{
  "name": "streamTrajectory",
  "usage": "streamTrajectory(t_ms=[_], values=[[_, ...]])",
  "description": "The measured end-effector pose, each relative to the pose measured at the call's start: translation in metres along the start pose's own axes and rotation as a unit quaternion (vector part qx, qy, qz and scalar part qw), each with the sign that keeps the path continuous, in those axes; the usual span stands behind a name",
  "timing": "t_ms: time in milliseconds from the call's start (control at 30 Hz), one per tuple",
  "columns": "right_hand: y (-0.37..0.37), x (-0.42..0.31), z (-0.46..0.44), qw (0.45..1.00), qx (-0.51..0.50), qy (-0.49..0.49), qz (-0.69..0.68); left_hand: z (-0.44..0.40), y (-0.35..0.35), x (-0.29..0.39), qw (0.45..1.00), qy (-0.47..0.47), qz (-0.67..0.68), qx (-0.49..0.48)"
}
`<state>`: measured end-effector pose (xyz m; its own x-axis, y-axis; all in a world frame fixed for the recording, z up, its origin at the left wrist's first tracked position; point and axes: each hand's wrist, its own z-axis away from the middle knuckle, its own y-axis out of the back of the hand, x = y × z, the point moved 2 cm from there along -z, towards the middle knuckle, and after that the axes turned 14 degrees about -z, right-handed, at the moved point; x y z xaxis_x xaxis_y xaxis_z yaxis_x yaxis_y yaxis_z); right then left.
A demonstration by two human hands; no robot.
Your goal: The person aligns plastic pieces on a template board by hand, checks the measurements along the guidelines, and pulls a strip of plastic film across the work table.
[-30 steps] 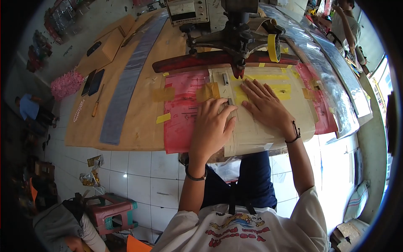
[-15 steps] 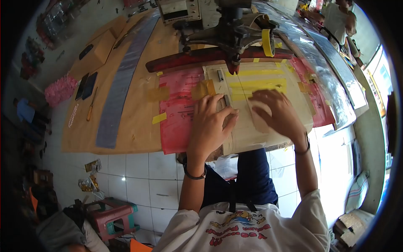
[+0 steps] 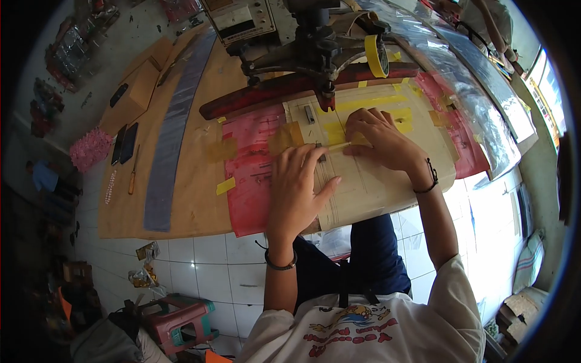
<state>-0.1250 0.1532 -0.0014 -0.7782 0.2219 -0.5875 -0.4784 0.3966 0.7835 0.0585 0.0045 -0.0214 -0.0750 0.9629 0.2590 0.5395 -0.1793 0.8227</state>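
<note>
My left hand [image 3: 298, 190] lies over the border of a red sheet [image 3: 245, 209] and a beige sheet [image 3: 375, 193], fingers spread. Its index fingertip is at a small dark bar [image 3: 321, 155] on the beige sheet. My right hand [image 3: 387, 140] is bent over the same sheet, with its thumb and fingers closed on one end of a thin pale-yellow strip [image 3: 337, 146], which looks like tape. The strip's other end reaches the left index fingertip. Another small dark bar [image 3: 310, 115] lies farther up, beside yellow tape bands [image 3: 372, 103].
A red-edged metal frame [image 3: 260, 97] carrying a yellow tape roll [image 3: 376, 56] stands just beyond my hands. Phones [image 3: 129, 144], a wooden-handled tool [image 3: 132, 180] and a long grey strip [image 3: 171, 142] lie on the left. A stool [image 3: 175, 320] stands below; a person [image 3: 487, 27] is at upper right.
My right hand has moved left and its fingers have closed; the pale-yellow strip now shows between my hands. My left hand stays near the dark bar. The whole view has shifted slightly.
</note>
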Motion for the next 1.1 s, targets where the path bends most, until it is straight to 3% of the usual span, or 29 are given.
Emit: streamTrajectory(t_ms=[133,233,333,433,533,633,833,1100], values=[[0.0,-0.005,-0.002,0.999,0.012,0.028,0.019,0.001,-0.002,0.0,1.0,0.021,0.011,0.006],[-0.003,-0.007,0.005,0.991,0.085,0.1,0.008,0.0,-0.002,0.001,0.999,0.039,0.026,0.02],[0.001,-0.015,0.006,0.979,0.047,0.028,-0.194,0.002,-0.005,0.001,0.999,0.045,0.02,0.016],[-0.002,-0.014,0.006,0.971,0.073,0.105,-0.204,0.001,-0.004,-0.001,1.0,0.022,-0.009,0.003],[-0.001,-0.018,0.009,0.937,0.089,0.091,-0.324,0.003,-0.002,0.0,1.0,0.021,0.006,0.01],[0.003,-0.024,0.012,0.921,0.068,0.01,-0.383,0.003,0.001,-0.002,0.999,0.013,0.04,0.021],[0.003,-0.024,0.013,0.905,0.073,-0.041,-0.417,0.005,0.007,-0.003,0.996,0.032,0.072,0.043],[0.001,-0.017,0.013,0.906,0.09,0.037,-0.412,0.008,0.004,-0.009,0.988,0.059,0.129,0.068]])
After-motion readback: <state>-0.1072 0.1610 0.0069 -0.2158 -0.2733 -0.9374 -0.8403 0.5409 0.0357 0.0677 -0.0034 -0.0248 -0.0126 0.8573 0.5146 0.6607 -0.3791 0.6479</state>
